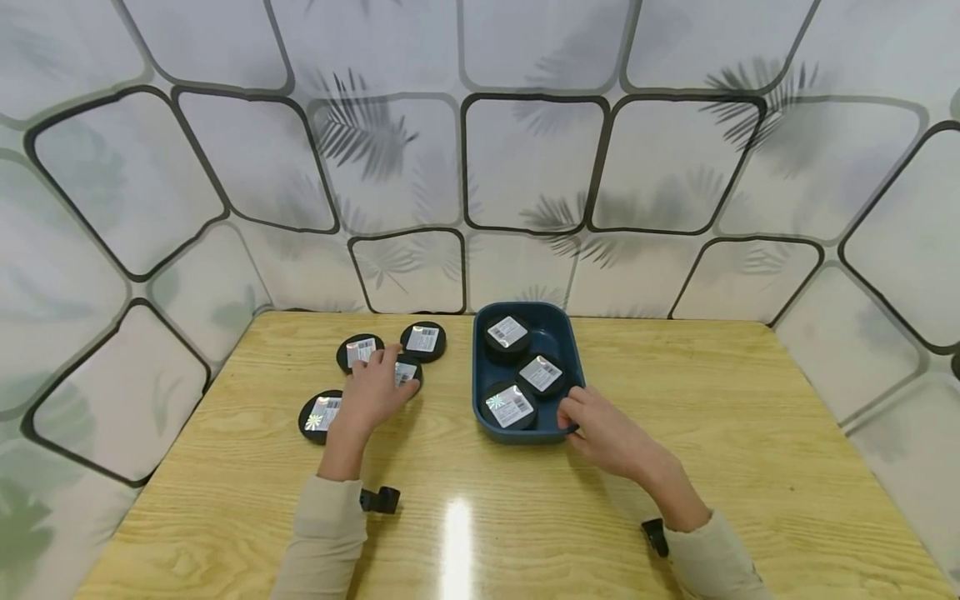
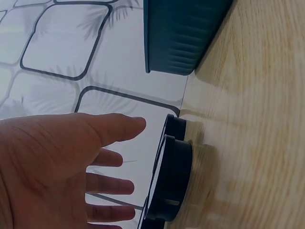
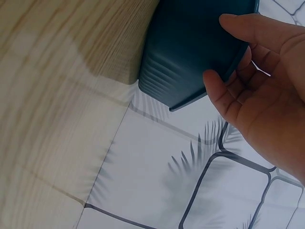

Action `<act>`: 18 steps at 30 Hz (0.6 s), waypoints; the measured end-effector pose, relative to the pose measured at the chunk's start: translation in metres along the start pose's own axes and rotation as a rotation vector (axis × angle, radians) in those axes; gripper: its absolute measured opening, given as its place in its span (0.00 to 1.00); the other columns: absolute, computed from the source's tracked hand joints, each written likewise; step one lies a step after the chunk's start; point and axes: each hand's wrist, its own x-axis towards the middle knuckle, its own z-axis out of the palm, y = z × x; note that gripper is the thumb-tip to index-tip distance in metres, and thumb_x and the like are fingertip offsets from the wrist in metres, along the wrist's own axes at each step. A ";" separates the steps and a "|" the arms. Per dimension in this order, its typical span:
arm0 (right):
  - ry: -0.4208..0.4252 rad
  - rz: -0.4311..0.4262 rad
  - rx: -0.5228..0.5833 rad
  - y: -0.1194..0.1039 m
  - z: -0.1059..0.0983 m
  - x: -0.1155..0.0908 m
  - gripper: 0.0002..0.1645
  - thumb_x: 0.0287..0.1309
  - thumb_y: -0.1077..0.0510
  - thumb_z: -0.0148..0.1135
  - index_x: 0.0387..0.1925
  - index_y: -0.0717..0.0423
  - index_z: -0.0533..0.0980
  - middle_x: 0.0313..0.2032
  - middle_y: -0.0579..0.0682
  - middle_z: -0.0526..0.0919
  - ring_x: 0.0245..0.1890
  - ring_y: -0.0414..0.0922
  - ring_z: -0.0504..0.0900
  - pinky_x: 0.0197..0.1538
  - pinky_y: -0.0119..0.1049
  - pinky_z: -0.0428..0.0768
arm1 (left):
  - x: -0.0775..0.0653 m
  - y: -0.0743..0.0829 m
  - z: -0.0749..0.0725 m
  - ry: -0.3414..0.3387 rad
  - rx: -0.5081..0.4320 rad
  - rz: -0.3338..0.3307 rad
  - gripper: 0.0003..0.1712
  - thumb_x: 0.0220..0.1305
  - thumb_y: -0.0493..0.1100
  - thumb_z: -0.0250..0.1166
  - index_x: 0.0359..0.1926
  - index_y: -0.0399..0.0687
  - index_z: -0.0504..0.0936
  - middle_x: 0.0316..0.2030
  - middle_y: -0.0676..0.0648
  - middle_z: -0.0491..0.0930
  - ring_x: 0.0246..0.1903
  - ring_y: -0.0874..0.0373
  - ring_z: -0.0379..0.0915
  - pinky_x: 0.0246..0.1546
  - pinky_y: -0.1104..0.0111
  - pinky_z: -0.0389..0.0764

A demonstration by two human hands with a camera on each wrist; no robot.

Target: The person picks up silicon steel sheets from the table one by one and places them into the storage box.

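My left hand (image 1: 371, 390) hovers over a group of black round containers with white-and-silver labels; its fingers are extended and a gap shows between them and the nearest container (image 2: 169, 179) in the left wrist view. One labelled container (image 1: 407, 375) lies partly under the hand, with others beside it, such as a container (image 1: 423, 341) at the back and another (image 1: 321, 417) at the left. My right hand (image 1: 600, 429) grips the near right rim of a dark blue plastic bin (image 1: 573, 358), thumb outside and fingers over the edge. Three labelled containers (image 1: 540, 375) show inside the bin.
Under everything is a light wooden table (image 1: 712, 417), with a bright glare streak near its front. A pale curtain (image 1: 536, 167) with dark outlines and leaf prints hangs behind its far edge and at both sides.
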 end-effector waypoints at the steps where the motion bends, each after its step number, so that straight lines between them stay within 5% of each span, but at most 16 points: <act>1: 0.004 -0.001 -0.001 0.000 0.000 0.000 0.17 0.52 0.71 0.69 0.28 0.49 0.72 0.31 0.41 0.68 0.34 0.40 0.63 0.37 0.34 0.69 | 0.000 0.000 0.000 -0.006 -0.003 -0.003 0.41 0.67 0.53 0.63 0.73 0.39 0.60 0.68 0.29 0.63 0.62 0.23 0.58 0.60 0.35 0.63; 18: -0.012 0.031 -0.008 -0.002 -0.001 0.002 0.16 0.52 0.71 0.69 0.28 0.49 0.72 0.31 0.41 0.68 0.34 0.40 0.64 0.38 0.34 0.71 | 0.001 -0.004 0.004 -0.048 0.015 -0.019 0.42 0.68 0.55 0.62 0.73 0.39 0.58 0.68 0.28 0.62 0.64 0.24 0.56 0.61 0.34 0.60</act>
